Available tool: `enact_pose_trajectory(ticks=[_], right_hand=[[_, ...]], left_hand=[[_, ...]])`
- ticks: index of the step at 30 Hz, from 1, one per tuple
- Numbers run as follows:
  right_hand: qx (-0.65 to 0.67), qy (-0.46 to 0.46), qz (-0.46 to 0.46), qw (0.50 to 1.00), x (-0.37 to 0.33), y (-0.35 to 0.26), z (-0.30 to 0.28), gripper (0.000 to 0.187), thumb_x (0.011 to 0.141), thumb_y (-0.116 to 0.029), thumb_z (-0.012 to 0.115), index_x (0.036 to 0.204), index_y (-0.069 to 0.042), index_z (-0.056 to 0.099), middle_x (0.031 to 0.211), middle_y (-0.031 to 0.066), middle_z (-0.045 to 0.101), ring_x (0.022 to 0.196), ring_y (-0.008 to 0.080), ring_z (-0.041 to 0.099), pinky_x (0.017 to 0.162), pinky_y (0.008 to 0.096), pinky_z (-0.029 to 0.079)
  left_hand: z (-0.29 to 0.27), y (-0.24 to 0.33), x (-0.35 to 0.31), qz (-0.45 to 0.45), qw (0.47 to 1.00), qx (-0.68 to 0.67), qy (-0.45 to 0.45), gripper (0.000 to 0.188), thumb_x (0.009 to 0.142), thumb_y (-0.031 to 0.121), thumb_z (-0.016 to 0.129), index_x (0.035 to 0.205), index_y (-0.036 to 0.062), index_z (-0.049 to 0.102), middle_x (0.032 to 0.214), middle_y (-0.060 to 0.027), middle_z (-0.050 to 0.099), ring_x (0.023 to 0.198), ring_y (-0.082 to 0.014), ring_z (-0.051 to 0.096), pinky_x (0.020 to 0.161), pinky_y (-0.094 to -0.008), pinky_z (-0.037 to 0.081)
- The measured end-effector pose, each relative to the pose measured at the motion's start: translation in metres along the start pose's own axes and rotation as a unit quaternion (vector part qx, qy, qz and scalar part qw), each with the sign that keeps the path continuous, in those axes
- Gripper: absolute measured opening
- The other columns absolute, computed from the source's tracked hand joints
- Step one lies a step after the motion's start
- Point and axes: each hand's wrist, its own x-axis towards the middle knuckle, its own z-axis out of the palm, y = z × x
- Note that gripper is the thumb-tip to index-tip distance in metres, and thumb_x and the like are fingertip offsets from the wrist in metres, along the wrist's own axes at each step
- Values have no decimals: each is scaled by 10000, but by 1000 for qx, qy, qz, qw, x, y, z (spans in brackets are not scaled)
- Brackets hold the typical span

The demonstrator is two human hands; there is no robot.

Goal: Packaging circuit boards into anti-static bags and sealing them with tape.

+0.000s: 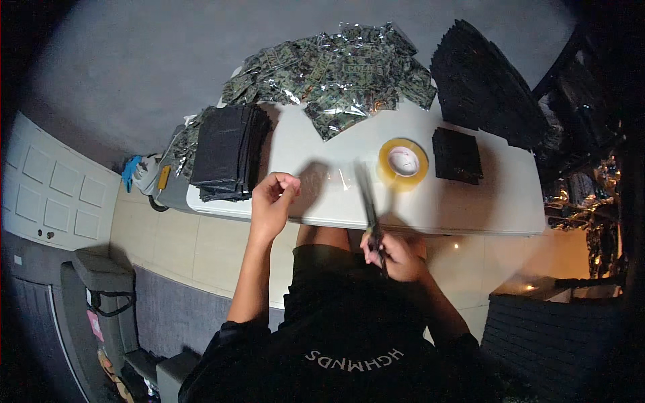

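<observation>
My right hand [399, 258] is wrapped round a pair of dark scissors [371, 213], blades pointing away over the table's front edge; motion smears their tips. My left hand [271, 205] is raised at the same edge, beside the black stack, with thumb and fingers curled together. Whether anything small is pinched in it, I cannot make out. Between the hands, a clear shiny strip [339, 178], like tape or thin film, lies on the white tabletop. Right of the blades, a large roll of yellowish clear tape [408, 185] rests flat.
A tall stack of black folded pieces [228, 151] stands on the white table [289, 144] at left. Camouflage-patterned items in clear plastic [336, 70] are heaped at the back. Right of the tape are a small black pile [458, 156] and a larger black stack [487, 84].
</observation>
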Motion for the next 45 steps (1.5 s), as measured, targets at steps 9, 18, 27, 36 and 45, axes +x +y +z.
enact_pose_trajectory(ticks=[9,18,27,36,45], right_hand=[[25,-117,8,993,1,29,52,203,1112,-240,591,1112,-44,538,936,67,561,884,205,560,846,407,487],[-25,-131,6,991,32,34,69,238,1155,-301,469,1164,-72,535,892,45,590,865,188,618,840,397,504],[25,-104,21,994,61,37,87,266,1181,-306,403,1158,-71,526,861,61,609,827,179,641,803,364,513],[36,-71,13,997,63,34,94,342,1189,-367,376,1137,-73,541,822,42,633,766,155,638,710,330,500],[69,-50,-16,996,65,38,99,280,1186,-296,411,1105,-59,537,804,48,611,745,154,640,704,338,513]], left_hand=[[-10,3,3,-32,998,-51,-10,100,1073,124,683,1061,26,701,864,-26,723,744,-101,684,628,-267,561],[-7,11,1,-58,994,-94,-10,108,1075,126,675,1064,21,699,881,-71,727,738,-150,697,683,-326,610],[-7,7,-4,-63,994,-90,-1,110,1080,108,656,1066,5,691,901,-84,720,751,-164,702,694,-336,629],[-9,4,-6,-56,994,-96,-12,101,1084,27,591,1104,-31,671,903,-96,730,743,-157,719,701,-322,646],[-9,3,-8,-59,994,-97,-9,95,1085,83,633,1079,1,680,928,-91,722,789,-174,715,711,-343,639]])
